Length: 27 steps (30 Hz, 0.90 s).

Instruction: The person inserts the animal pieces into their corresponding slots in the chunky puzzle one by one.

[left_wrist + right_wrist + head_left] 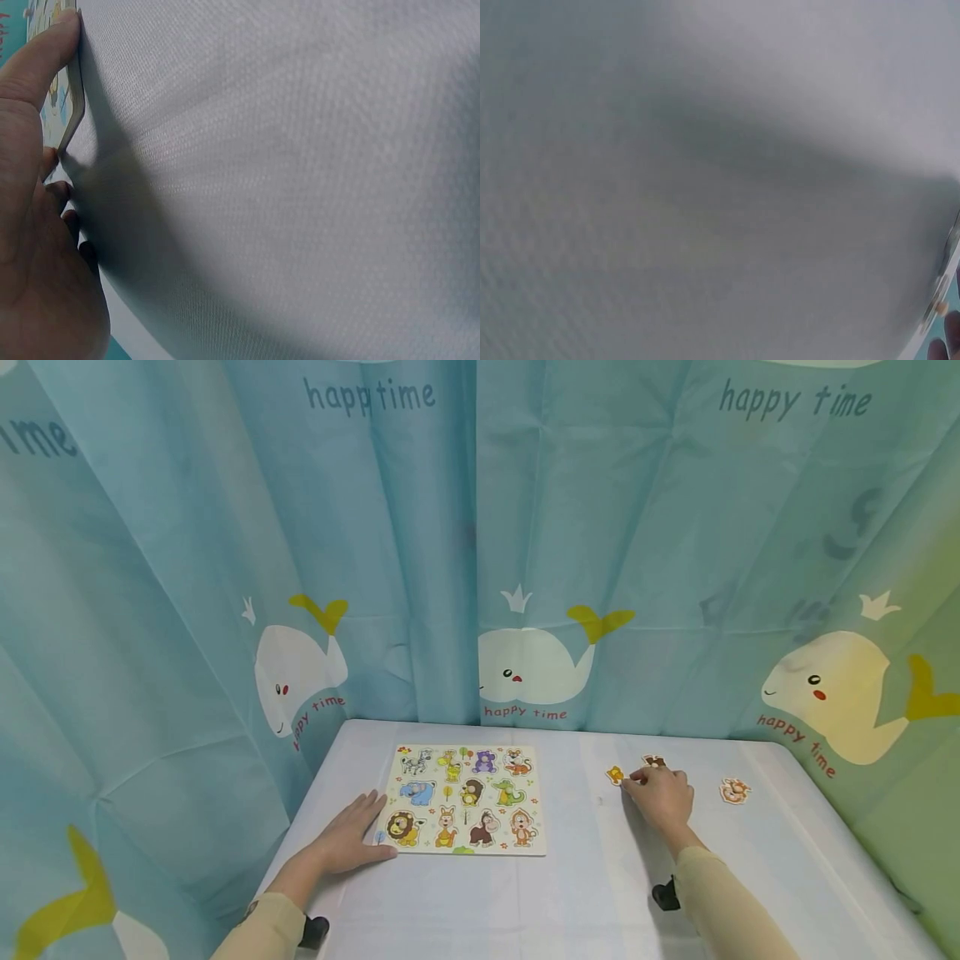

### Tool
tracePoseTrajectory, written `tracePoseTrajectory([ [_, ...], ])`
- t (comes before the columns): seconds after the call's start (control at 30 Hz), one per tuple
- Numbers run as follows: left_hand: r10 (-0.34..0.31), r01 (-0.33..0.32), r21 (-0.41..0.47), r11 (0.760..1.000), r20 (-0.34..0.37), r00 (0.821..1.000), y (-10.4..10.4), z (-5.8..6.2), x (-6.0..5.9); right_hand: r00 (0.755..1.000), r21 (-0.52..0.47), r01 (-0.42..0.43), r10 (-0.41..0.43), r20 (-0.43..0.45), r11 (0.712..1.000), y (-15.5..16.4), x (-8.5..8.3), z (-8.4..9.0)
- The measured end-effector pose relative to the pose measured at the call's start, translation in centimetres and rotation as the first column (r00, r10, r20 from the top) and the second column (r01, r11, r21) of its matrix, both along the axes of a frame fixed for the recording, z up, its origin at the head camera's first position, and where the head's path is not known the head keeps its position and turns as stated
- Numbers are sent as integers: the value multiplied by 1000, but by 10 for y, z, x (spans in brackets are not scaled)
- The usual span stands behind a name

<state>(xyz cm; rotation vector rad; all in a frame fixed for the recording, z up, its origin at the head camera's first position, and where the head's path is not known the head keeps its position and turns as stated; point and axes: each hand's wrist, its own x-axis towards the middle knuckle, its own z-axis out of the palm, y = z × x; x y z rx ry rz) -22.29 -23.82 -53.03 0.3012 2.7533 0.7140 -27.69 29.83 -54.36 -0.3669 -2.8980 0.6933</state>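
Note:
A wooden animal puzzle board (536, 814) lies on the white table, its slots filled with several animal pieces. My left hand (360, 831) rests flat on the table, with the thumb (45, 52) against the board's near left corner (71, 112). My right hand (637, 785) is to the right of the board, fingers bent down, fingertips at a small yellow animal piece (615, 774). Whether it pinches the piece is hidden. A brown piece (654, 761) lies just behind that hand. The right wrist view shows only cloth and a bit of fingertips (949, 341).
Another loose orange-and-white piece (735, 791) lies further right. The table (585, 893) has a white cloth. A blue whale-print curtain (525, 527) closes in its back and both sides.

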Motion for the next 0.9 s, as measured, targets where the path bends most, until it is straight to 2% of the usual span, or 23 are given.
tracePoseTrajectory([
  [0.43,17,-17,-8,1000,9,1000,0,0,2,1000,15,8,-8,-6,1000,-2,-4,-2],
  [0.9,7,-7,-9,1000,-2,1000,0,-1,0,999,51,-1,3,-32,999,-5,-3,-1],
])
